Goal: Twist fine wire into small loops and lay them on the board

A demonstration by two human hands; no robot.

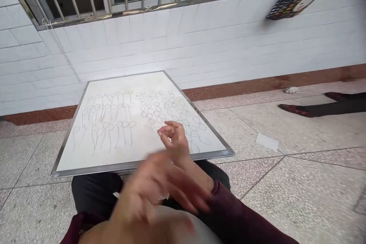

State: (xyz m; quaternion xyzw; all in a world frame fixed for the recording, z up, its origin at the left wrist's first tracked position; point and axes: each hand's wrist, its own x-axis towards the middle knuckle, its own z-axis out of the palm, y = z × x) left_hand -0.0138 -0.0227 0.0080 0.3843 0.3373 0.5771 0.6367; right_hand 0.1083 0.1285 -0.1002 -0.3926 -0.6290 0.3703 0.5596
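Note:
A white board (114, 152) with a metal rim rests on my knees, its far end tilted up towards the wall. Rows of small thin loops with tails (108, 126) cover its surface. My right hand (175, 141) hovers over the board's near right part with its fingers curled and the tips pinched together; what they hold, if anything, is too small to make out. My left hand (148, 194) is close to the camera, below the board's near edge, and smeared by motion. Both arms wear dark red sleeves (237, 213).
A white tiled wall (228, 45) with a barred window stands right behind the board. A patterned bag (294, 2) hangs at the upper right. Another person's legs and dark shoes (297, 109) stretch across the speckled floor at right. A paper scrap (267, 142) lies on the floor.

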